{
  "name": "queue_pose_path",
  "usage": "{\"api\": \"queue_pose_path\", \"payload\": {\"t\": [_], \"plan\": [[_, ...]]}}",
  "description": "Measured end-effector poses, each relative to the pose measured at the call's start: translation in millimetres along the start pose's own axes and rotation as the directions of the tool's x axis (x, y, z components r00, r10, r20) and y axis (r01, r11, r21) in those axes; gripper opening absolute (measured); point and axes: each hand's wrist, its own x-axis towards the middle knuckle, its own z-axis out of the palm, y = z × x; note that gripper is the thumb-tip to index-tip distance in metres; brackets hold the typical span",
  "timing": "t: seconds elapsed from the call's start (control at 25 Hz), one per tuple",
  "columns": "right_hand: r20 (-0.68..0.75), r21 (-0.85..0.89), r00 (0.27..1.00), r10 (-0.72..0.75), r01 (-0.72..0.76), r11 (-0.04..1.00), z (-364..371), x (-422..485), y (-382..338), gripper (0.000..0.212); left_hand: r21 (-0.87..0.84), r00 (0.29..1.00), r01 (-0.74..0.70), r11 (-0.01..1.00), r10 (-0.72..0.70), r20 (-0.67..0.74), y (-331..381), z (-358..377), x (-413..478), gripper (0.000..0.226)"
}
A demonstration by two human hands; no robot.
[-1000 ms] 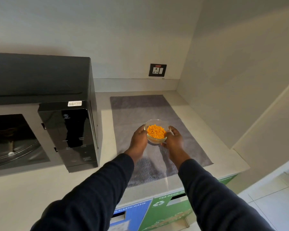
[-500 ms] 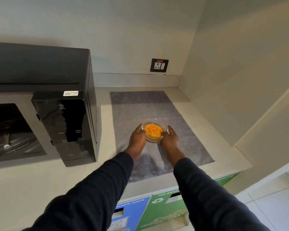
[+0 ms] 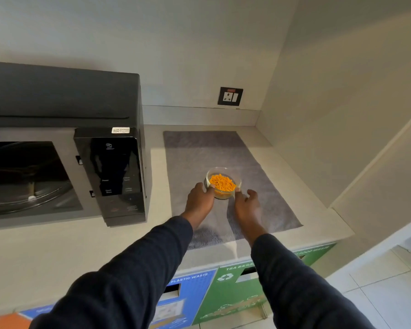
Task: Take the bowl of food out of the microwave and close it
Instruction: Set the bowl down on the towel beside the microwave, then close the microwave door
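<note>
A small clear glass bowl point(image 3: 222, 184) of orange food sits on a grey towel point(image 3: 199, 150) on the counter, right of the black microwave point(image 3: 112, 172). My left hand point(image 3: 199, 201) grips the bowl's left side and my right hand point(image 3: 246, 205) its right side, with thumbs at the rim. The right hand's outer fingers are spread. The microwave cavity point(image 3: 26, 176) stands open, showing its glass turntable. Its door is out of frame to the left.
The pale counter point(image 3: 57, 252) runs to a side wall on the right. A wall socket point(image 3: 230, 96) is behind the towel. Below the counter edge are blue and green waste bin fronts point(image 3: 223, 293). A tiled floor lies at the lower right.
Both hands moved the bowl slightly away from me and down onto the towel. The right hand's fingers have spread a little.
</note>
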Motion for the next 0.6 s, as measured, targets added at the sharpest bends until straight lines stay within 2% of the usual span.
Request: {"api": "queue_pose_path", "payload": {"t": [0.08, 0.16, 0.36, 0.48, 0.6], "plan": [[-0.085, -0.008, 0.995, -0.041, 0.041, 0.999, -1, -20, 8, 0.033, 0.042, 1.0, 0.011, 0.999, -0.011, -0.003, -2, -8, -18, 0.061], [-0.091, -0.036, 0.992, -0.09, 0.087, 0.996, 2, -43, 13, 0.017, 0.097, 1.0, 0.002, 0.995, -0.003, 0.005, -4, -18, -40, 0.06], [0.026, -0.07, 0.976, -0.218, 0.22, 0.973, 23, -106, 8, 0.01, 0.25, 0.989, -0.137, 0.959, 0.116, 0.095, -5, -65, -106, 0.047], [0.15, -0.075, 0.951, -0.27, 0.283, 0.956, 38, -148, 1, 0.008, 0.232, 0.983, -0.178, 0.956, 0.163, 0.082, -6, -110, -153, 0.04], [0.247, -0.091, 0.907, -0.34, 0.371, 0.924, 56, -189, -11, 0.011, 0.206, 0.979, -0.204, 0.957, 0.197, 0.059, -12, -162, -195, 0.023]]}}
